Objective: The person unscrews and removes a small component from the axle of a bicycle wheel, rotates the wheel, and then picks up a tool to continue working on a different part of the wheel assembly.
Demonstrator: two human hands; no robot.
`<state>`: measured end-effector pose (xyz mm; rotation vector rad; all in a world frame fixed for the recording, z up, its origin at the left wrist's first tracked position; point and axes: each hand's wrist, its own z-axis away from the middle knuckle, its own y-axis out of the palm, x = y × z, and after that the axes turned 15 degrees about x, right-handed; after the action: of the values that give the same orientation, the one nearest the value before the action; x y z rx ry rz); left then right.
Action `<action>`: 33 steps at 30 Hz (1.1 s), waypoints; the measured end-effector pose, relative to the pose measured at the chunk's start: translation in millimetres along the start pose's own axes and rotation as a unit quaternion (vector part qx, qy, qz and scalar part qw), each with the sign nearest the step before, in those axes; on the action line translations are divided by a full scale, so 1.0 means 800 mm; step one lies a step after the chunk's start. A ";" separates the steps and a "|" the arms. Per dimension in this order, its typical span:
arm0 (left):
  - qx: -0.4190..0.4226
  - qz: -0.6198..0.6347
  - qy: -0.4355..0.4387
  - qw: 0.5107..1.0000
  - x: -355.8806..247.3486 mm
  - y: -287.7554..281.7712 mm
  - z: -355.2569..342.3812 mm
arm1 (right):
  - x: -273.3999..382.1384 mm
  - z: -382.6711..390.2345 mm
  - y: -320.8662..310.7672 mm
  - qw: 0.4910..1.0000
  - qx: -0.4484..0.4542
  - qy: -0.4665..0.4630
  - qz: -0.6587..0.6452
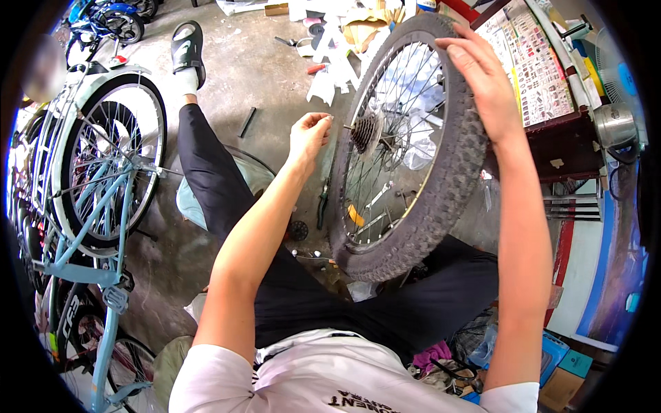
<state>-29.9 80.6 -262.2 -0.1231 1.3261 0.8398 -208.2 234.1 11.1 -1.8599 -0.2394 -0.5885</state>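
A bicycle wheel with a knobby black tyre stands tilted between my legs. My right hand grips the tyre at its upper right, fingers laid over the tread. On the wheel's left side sits a cassette of sprockets, its axle end poking out to the left. Just left of that axle, my left hand is closed in a pinch, apart from the wheel. Whatever its fingertips hold is too small to make out.
A light-blue bicycle stands at the left. Papers and packaging litter the floor ahead, beside a dark bar. Green-handled pliers lie left of the wheel. A dark red cabinet stands at the right, an open-topped blue box lower right.
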 end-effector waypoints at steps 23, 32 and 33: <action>0.077 -0.050 -0.005 0.996 0.043 0.019 -0.026 | 0.036 0.016 -0.006 0.996 0.012 0.073 -0.058; 0.102 0.009 -0.104 0.989 0.029 0.012 -0.040 | 0.031 0.018 -0.016 0.992 0.050 -0.002 -0.115; 0.104 0.008 -0.100 0.989 0.030 0.014 -0.041 | 0.029 0.018 -0.016 0.991 0.048 -0.005 -0.125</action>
<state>-63.1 82.4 -288.3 0.1334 1.2188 0.7022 -189.4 249.4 29.3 -1.7521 -0.5045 -0.7250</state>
